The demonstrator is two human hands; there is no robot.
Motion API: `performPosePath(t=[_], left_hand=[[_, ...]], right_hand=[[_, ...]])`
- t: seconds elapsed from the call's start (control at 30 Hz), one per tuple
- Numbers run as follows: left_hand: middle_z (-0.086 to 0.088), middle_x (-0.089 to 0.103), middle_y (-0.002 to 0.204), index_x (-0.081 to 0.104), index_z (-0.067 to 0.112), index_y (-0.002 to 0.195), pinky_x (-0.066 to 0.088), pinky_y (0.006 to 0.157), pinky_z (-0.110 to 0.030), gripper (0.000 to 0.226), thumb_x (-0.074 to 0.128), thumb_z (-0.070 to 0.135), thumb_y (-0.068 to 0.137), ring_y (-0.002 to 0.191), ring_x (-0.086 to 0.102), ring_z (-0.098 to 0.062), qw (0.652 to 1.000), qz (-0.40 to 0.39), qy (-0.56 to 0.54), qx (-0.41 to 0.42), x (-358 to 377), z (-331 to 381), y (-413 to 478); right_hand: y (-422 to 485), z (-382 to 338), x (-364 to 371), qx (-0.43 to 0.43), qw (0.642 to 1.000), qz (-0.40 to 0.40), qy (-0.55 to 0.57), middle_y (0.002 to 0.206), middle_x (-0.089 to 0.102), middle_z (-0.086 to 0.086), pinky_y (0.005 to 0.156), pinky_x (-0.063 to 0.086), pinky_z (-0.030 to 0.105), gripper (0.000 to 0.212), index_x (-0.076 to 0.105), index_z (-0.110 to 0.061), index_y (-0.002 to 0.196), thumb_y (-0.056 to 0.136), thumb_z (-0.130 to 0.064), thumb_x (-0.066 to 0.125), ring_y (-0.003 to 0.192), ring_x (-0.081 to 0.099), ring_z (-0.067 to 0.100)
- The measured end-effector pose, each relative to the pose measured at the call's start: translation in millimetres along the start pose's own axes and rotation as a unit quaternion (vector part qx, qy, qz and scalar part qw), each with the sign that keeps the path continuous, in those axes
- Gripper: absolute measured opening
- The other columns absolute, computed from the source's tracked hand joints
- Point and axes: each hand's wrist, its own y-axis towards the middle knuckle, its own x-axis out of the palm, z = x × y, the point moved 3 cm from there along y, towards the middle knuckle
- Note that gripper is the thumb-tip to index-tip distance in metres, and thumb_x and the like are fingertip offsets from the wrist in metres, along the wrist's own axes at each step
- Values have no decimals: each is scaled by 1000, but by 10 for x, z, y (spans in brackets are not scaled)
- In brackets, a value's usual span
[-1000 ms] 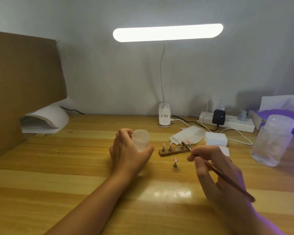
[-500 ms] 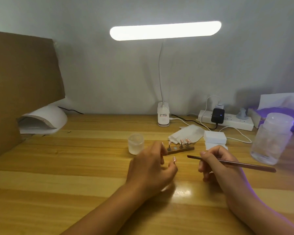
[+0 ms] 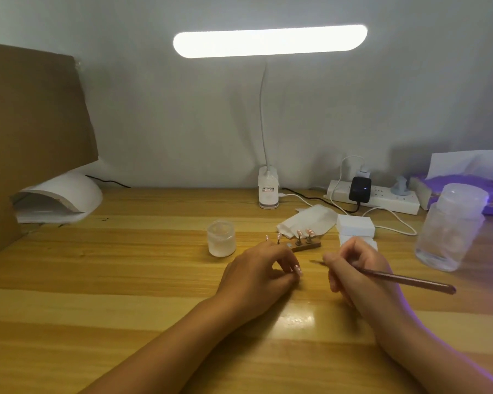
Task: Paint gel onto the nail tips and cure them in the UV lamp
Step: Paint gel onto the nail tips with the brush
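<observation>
One nail tip is pinched in my left grip, just in front of the wooden holder — my right grip holds the brush beside it; gel jar left of the holder, UV lamp far left.

A plain pale grey wall fills the upper half. Below it spreads a wooden tabletop of light and darker yellow planks, with a glossy reflection near its middle. At 12 o'clock a white bar lamp glows brightly on a thin curved neck that rises from a white base at the tabletop's far edge. At 9 to 10 o'clock stands a brown cardboard panel. A violet glow tinges the 3 to 4 o'clock edge.
</observation>
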Motion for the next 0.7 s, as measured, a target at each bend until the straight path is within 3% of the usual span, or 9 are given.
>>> performPosePath(t=[0.13, 0.27, 0.47, 0.57, 0.7], left_hand=[[19, 61, 96, 65, 36, 91, 40, 65, -26, 4, 68, 36, 88, 69, 49, 1, 1000, 1, -7, -11, 6, -39, 17], [26, 59, 87, 66, 40, 90, 36, 61, -22, 5, 69, 38, 87, 68, 51, 7, 1000, -9, -4, 5, 10, -42, 11], [22, 61, 89, 69, 37, 88, 40, 62, -24, 5, 72, 38, 84, 69, 52, 7, 1000, -2, -20, 6, 15, -47, 15], [20, 62, 90, 69, 36, 88, 38, 61, -23, 6, 73, 39, 83, 68, 52, 7, 1000, -6, -29, 2, 17, -44, 12], [20, 63, 90, 71, 36, 87, 38, 62, -23, 5, 74, 37, 83, 68, 52, 8, 999, -5, -38, -4, 17, -55, 17]], right_hand=[[4, 34, 9, 14, 1000, -8, 10, 55, 63, 3, 38, 35, 14, 20, 52, -10, 85, 91, -25, 63, 40, 47, 2], [-8, 26, 19, 7, 999, -39, -2, 54, 61, 2, 41, 37, 11, 15, 54, -8, 81, 88, -14, 65, 42, 49, 0], [-14, 17, 44, -8, 998, -41, -54, 62, 69, 2, 57, 43, 26, 20, 55, -12, 82, 89, -28, 64, 52, 56, 3], [-6, 43, 48, 5, 994, -66, -88, 57, 66, 2, 57, 45, 28, 15, 56, -12, 78, 85, -22, 66, 49, 56, 3], [17, 41, 3, 9, 999, -37, -36, 58, 66, 2, 56, 40, 25, 17, 55, -13, 79, 87, -23, 65, 48, 55, 2]])
